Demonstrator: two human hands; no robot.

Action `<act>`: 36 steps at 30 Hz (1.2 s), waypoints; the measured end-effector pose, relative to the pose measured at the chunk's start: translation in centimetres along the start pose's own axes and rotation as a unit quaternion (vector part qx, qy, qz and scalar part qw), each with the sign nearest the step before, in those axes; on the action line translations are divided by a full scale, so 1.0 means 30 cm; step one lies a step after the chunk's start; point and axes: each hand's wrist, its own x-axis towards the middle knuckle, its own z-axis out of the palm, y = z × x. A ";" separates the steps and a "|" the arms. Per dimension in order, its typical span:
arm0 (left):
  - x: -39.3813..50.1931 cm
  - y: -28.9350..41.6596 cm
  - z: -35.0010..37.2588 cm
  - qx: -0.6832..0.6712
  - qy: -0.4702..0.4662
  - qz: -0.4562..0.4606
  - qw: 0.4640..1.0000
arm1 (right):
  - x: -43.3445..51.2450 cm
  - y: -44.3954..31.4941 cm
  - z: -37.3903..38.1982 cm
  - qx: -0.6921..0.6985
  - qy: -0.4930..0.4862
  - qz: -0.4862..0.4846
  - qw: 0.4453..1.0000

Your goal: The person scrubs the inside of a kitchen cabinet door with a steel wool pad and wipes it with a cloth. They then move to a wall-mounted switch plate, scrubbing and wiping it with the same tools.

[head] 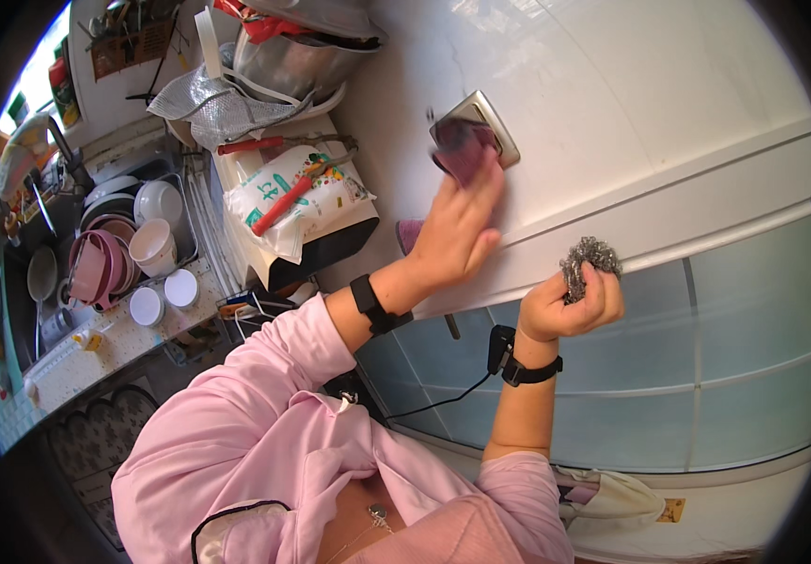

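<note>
My left hand [456, 229] holds a dark purple cloth [467, 151] with its fingers laid along it. The cloth is blurred and covers part of a square metal-framed plate [500, 130] on a white surface. Further right, my right hand [574, 303] grips a steel wool scourer [588, 264] in front of the white edge above bluish glass panels [624, 317]. A second piece of purple cloth [410, 234] shows partly behind my left wrist.
A box [331, 250] on the left bears a white plastic packet [292, 201] and red-handled pliers [285, 204]. Behind it stands a metal pot [299, 60]. Stacked bowls [112, 257] fill a rack by the sink. A black cable [440, 403] runs from my right wristband.
</note>
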 end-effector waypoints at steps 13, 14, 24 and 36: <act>0.175 -0.046 -0.002 -0.034 0.079 0.017 0.996 | -0.031 0.011 -0.008 0.045 -0.014 0.027 0.999; 0.123 -0.044 -0.005 -0.015 0.067 0.010 0.998 | -0.032 0.010 -0.008 0.045 -0.014 0.027 0.999; -0.004 -0.102 0.024 -0.012 0.066 -0.107 0.992 | -0.031 0.001 -0.005 0.034 -0.012 0.032 0.999; -0.152 -0.071 0.008 -0.011 0.083 -0.153 0.985 | -0.035 -0.013 0.000 0.011 -0.005 0.050 0.999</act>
